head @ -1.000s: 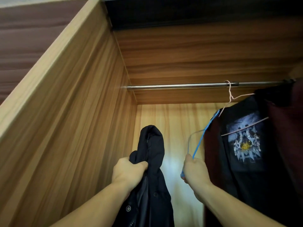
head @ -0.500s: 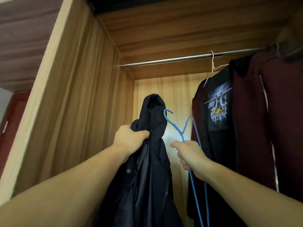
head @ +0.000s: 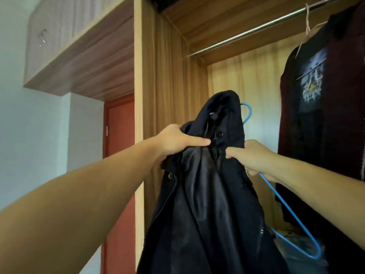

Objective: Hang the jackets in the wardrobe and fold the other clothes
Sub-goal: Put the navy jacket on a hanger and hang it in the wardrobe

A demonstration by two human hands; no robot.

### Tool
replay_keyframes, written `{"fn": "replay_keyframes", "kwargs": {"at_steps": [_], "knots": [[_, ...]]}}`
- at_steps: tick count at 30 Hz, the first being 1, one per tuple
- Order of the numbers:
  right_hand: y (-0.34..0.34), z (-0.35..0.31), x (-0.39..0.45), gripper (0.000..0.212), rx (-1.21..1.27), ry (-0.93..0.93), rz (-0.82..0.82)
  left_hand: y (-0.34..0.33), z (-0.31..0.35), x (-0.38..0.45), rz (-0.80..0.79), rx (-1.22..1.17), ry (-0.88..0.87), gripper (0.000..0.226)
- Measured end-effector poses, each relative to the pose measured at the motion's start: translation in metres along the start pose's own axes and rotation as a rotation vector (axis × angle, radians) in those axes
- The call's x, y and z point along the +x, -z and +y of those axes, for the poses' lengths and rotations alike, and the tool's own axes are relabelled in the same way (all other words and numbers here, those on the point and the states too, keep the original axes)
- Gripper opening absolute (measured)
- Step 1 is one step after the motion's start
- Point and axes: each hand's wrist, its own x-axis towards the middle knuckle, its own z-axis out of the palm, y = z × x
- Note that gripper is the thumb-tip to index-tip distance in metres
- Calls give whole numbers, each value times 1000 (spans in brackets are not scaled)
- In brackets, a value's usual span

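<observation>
At centre frame, before the open wardrobe (head: pixel 158 76), we grip one dark jacket (head: pixel 207 194) by its collar: our left hand (head: pixel 177 141) bunches the fabric, while our right hand (head: pixel 254 157) clutches both the collar edge and one blue hanger (head: pixel 292 214), whose hook peeks behind the hood. By our judgement the jacket is not yet on its hanger. At upper right, two garments (head: pixel 316 95) already hang from the single rail (head: pixel 256 29); folding appears still ahead.

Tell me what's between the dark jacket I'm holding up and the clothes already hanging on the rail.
In the head view, your right hand and the blue hanger it grips; above them only the wardrobe's bare back panel shows between dark jacket and hanging clothes.
</observation>
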Motion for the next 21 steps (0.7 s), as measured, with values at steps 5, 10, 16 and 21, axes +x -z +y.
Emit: {"fn": "replay_keyframes", "kwargs": {"at_steps": [5,10,16,21], "knots": [[-2,4,-27,22,-312,49,245,64,-26,-70,-130,87,27,42],[-24,26,-71,25,-773,-20,253,106,-56,-126,-88,155,100,34],[-47,16,-121,23,-1014,19,199,116,-70,-176,109,633,105,19],[-39,-13,-140,19,-1055,116,241,131,-80,-221,15,1041,85,24]]}}
